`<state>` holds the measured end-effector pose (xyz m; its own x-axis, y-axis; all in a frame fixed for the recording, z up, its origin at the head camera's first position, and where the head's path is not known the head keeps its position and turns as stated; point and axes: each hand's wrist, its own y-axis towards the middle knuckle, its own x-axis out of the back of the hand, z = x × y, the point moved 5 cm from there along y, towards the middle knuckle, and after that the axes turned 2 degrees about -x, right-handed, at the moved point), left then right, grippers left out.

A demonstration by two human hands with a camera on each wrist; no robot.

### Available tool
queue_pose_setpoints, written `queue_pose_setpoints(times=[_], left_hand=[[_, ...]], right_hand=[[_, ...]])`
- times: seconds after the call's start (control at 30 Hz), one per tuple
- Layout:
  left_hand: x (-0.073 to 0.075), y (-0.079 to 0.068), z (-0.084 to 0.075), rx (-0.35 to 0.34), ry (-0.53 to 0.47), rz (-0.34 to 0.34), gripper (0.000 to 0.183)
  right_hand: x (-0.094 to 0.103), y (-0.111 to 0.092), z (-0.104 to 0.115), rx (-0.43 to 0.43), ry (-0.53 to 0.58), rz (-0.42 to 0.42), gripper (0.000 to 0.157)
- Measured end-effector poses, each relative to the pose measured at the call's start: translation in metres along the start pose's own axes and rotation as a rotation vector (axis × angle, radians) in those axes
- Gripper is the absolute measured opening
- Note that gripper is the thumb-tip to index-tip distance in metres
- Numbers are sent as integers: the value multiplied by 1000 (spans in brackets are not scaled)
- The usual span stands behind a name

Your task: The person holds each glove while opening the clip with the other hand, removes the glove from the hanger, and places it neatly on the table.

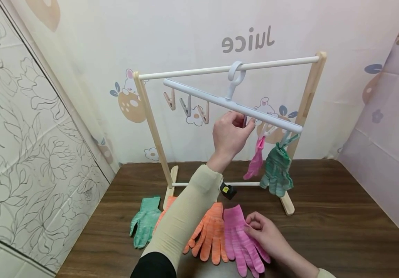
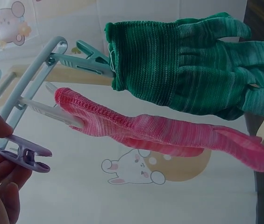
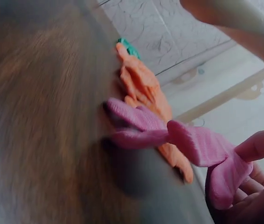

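My left hand (image 1: 230, 131) is raised beneath the pale blue hanger (image 1: 220, 101). It pinches a purple clothespin (image 2: 31, 156) on that hanger, and the clip's tips hold nothing. Beside it a pink glove (image 2: 155, 130) hangs from a white clothespin (image 2: 47, 111), and a green glove (image 2: 169, 65) from a teal clothespin (image 2: 82, 63). Low over the table, my right hand (image 1: 265, 233) pinches the edge of another pink glove (image 1: 242, 239) near its cuff. In the right wrist view this glove (image 3: 206, 142) is partly lifted and bent.
The hanger hooks over the top bar (image 1: 192, 72) of a wooden rack and tilts down to the right. Three bare clothespins (image 1: 186, 106) hang on its left half. Orange gloves (image 1: 211, 231) and a green glove (image 1: 146, 220) lie on the brown table (image 1: 338, 227).
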<state>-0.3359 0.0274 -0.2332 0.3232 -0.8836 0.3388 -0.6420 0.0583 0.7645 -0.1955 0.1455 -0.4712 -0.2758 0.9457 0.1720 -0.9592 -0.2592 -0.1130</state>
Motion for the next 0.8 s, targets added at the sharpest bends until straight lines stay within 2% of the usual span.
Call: queue_pose_setpoints(times=[0.1,0.27,0.4,0.63,0.8], left_hand=[[0,0,0,6,5,2,19],[0,0,0,13,0,8,20],[0,0,0,16,-12,14,20],[0,1,2,26,-1,22,20],[0,0,2,22,5,31,20]], right_hand=[[2,2,-5,1,-77,-13,22],[6,2,-8,58,-292,-47,18],[11,1,-8,58,-426,-87,16],[18,0,-7,71,-553,-102,10],[24,0,-7,75,-625,-152,9]])
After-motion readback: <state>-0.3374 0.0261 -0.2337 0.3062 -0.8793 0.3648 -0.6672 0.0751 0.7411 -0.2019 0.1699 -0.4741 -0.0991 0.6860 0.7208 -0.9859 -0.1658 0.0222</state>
